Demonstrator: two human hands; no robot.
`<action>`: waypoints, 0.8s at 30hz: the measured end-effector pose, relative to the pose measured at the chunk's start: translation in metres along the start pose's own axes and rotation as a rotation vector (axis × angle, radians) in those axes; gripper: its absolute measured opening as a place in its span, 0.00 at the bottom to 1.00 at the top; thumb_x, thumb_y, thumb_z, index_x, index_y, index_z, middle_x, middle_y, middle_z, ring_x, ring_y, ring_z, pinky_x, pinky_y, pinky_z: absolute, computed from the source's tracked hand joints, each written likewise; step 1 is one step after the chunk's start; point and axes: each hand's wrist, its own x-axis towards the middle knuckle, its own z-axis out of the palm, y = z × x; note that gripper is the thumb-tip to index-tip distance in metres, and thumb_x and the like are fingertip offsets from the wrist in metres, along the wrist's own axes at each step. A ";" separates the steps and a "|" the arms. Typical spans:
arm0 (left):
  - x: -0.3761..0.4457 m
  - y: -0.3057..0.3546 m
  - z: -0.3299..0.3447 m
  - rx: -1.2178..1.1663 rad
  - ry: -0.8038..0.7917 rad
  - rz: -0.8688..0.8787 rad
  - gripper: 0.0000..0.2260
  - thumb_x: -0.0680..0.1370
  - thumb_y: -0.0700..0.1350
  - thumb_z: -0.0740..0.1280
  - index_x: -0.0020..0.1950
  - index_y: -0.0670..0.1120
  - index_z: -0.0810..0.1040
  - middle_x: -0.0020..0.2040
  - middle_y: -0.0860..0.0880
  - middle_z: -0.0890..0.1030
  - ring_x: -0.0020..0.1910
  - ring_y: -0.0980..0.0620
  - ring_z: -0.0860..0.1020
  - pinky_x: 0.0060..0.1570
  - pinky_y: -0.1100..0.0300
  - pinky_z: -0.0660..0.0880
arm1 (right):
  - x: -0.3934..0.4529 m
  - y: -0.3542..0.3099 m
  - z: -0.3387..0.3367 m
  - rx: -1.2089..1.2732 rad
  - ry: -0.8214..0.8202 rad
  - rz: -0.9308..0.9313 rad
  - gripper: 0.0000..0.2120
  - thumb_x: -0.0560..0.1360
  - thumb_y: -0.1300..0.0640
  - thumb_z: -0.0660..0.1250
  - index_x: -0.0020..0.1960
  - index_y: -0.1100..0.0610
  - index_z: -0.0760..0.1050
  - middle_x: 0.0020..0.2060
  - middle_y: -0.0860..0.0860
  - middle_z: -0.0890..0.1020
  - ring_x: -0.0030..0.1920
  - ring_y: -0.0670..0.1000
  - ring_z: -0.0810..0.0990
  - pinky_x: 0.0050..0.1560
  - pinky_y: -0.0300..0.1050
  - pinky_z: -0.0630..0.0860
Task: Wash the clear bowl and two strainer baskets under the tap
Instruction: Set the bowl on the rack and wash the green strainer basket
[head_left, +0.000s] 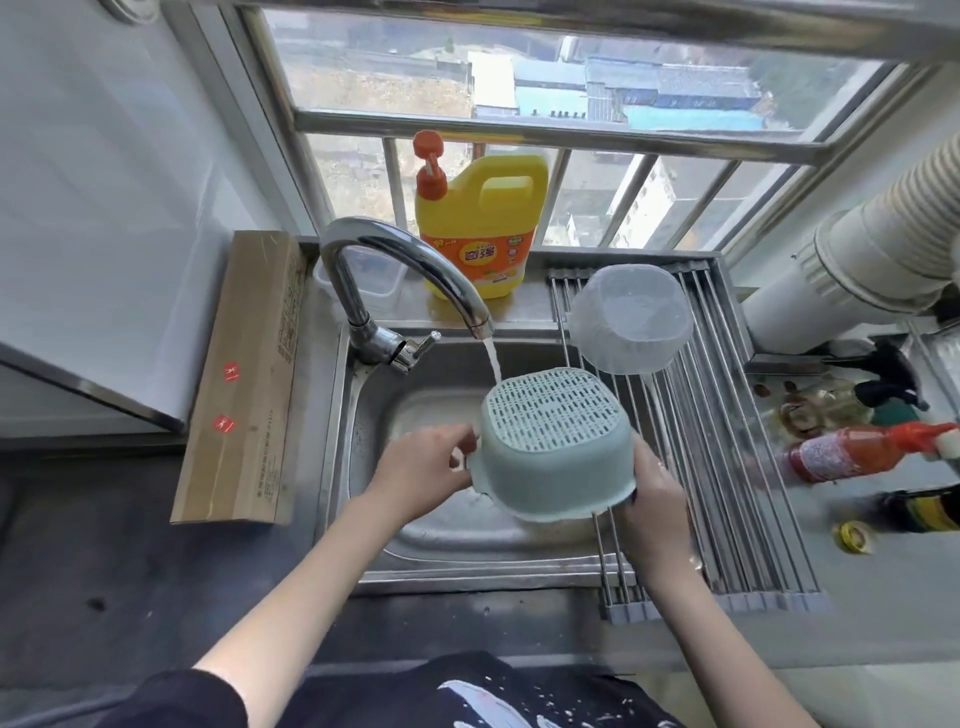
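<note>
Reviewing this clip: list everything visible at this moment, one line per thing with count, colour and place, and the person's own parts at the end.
strainer basket: one, pale green, upside down over the sink, under the water stream
clear bowl: one, translucent, upside down on the drying rack
drying rack: one, steel rods, across the sink's right side
sink: one, steel, centre
tap: one, chrome, behind the sink, running
detergent jug: one, yellow with an orange pump, on the window ledge
clear container: one, behind the tap
cardboard box: one, brown, left of the sink
bottles: several, red and dark, on the counter at right
duct: one, white, upper right
left hand: holds the basket's left rim
right hand: holds the basket's right rim
</note>
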 end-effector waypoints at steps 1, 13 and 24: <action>-0.005 0.000 0.004 0.012 0.005 -0.002 0.12 0.72 0.54 0.67 0.53 0.52 0.74 0.53 0.56 0.81 0.48 0.56 0.80 0.40 0.60 0.71 | -0.004 0.003 0.003 -0.024 0.014 -0.044 0.26 0.71 0.72 0.68 0.68 0.63 0.70 0.51 0.56 0.83 0.45 0.52 0.81 0.43 0.43 0.80; -0.026 0.027 0.014 -1.509 -0.097 -0.630 0.13 0.80 0.45 0.52 0.52 0.43 0.75 0.48 0.42 0.80 0.41 0.46 0.79 0.41 0.53 0.78 | -0.035 -0.003 0.007 0.186 0.051 -0.084 0.29 0.77 0.63 0.63 0.74 0.47 0.60 0.68 0.50 0.68 0.66 0.46 0.69 0.65 0.40 0.69; -0.037 0.043 0.007 -1.277 0.030 -0.236 0.35 0.63 0.65 0.68 0.62 0.47 0.64 0.54 0.47 0.78 0.49 0.50 0.78 0.41 0.61 0.76 | -0.006 -0.019 -0.031 0.584 -0.539 0.326 0.58 0.54 0.35 0.76 0.73 0.35 0.44 0.56 0.45 0.71 0.54 0.46 0.77 0.56 0.48 0.74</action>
